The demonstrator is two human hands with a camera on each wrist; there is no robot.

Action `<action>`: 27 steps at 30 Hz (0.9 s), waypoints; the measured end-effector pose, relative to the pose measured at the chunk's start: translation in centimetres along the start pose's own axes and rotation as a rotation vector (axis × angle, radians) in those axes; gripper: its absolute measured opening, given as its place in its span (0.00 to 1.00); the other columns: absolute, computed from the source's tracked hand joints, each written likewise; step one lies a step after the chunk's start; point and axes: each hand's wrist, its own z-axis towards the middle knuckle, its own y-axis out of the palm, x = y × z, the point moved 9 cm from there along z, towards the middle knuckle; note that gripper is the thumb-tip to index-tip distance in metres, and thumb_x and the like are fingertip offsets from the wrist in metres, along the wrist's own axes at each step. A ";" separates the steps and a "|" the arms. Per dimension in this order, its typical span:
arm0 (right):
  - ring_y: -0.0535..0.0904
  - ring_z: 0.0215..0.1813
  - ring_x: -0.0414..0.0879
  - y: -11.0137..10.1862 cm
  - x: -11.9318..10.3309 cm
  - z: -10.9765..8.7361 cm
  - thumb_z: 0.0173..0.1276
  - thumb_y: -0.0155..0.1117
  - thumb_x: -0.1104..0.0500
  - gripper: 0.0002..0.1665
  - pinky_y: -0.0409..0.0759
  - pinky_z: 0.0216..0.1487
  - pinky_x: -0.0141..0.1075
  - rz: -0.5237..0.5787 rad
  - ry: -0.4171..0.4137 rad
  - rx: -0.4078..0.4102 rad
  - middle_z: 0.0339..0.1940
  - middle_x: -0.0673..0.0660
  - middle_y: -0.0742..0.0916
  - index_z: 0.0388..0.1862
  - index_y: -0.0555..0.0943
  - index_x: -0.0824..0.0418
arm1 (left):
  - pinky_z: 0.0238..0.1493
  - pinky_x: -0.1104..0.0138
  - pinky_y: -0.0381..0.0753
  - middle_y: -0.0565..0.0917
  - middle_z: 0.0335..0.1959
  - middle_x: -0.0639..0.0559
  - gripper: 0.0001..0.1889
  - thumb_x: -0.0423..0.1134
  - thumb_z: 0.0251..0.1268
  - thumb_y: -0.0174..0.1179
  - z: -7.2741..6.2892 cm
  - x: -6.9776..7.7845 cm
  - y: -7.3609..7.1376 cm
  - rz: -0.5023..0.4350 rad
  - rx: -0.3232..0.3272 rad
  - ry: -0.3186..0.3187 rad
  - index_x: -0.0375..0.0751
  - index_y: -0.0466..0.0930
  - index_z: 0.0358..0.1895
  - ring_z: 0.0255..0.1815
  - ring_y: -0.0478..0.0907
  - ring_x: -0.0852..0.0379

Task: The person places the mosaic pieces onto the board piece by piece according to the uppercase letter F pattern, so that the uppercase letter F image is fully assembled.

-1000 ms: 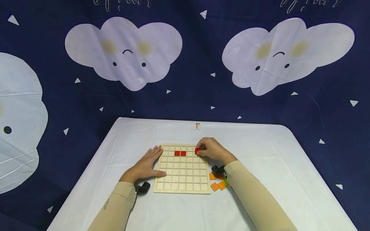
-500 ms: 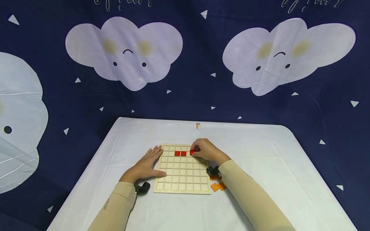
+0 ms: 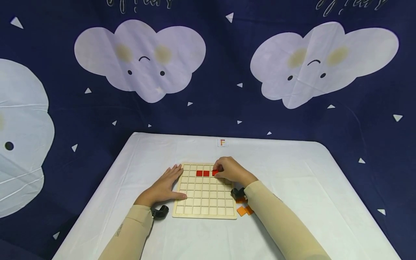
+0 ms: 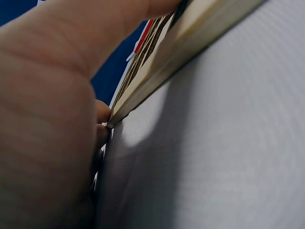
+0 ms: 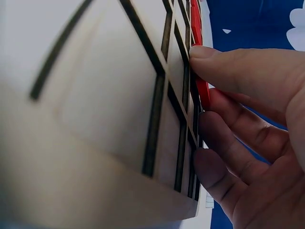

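A square wooden grid board lies on the white table. Two red square tiles sit side by side in its second row from the far edge. My right hand pinches another red tile between thumb and fingers, low over that same row and just right of the pair. In the right wrist view the tile stands close against the grid, its lower fingertips by the board. My left hand rests on the board's left edge, fingers straight and spread, thumb over the near-left cells.
Several orange tiles lie right of the board, partly hidden by my right wrist camera and sleeve. A small printed grid card lies near the table's far edge. Behind hangs a dark blue cloth with clouds.
My right hand has moved left along the row with the red tile, closer to the two red tiles. The sleeve now covers more of the loose tiles. My left hand stays still.
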 end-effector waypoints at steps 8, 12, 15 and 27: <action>0.80 0.39 0.41 0.2 0.2 0.0 0.64 0.82 0.63 0.11 0.83 0.44 0.37 0.009 0.023 -0.007 0.37 0.45 0.85 0.42 0.88 0.55 | 0.83 0.49 0.39 0.50 0.85 0.37 0.65 0.68 0.52 0.75 0.0 -0.1 0.1 0.000 -0.004 -0.004 0.28 0.55 0.82 0.85 0.42 0.40; 0.80 0.39 0.40 0.2 0.1 0.0 0.64 0.82 0.62 0.11 0.83 0.43 0.36 0.013 0.012 -0.011 0.37 0.45 0.85 0.42 0.89 0.55 | 0.83 0.48 0.39 0.50 0.85 0.37 0.65 0.68 0.52 0.76 0.0 0.0 0.0 -0.003 -0.001 -0.006 0.28 0.55 0.82 0.85 0.42 0.40; 0.80 0.39 0.40 0.2 -0.2 0.0 0.64 0.82 0.62 0.11 0.83 0.44 0.36 0.019 0.001 -0.012 0.38 0.45 0.86 0.43 0.89 0.56 | 0.83 0.48 0.39 0.51 0.85 0.37 0.65 0.68 0.51 0.76 0.0 0.0 -0.1 -0.003 -0.001 -0.007 0.27 0.55 0.82 0.85 0.42 0.40; 0.79 0.39 0.41 0.4 -0.4 0.3 0.62 0.83 0.62 0.12 0.83 0.45 0.38 0.010 0.010 -0.006 0.38 0.46 0.86 0.43 0.89 0.56 | 0.83 0.49 0.40 0.52 0.84 0.36 0.65 0.69 0.51 0.75 0.1 0.0 0.0 0.016 0.001 0.000 0.27 0.56 0.82 0.85 0.44 0.40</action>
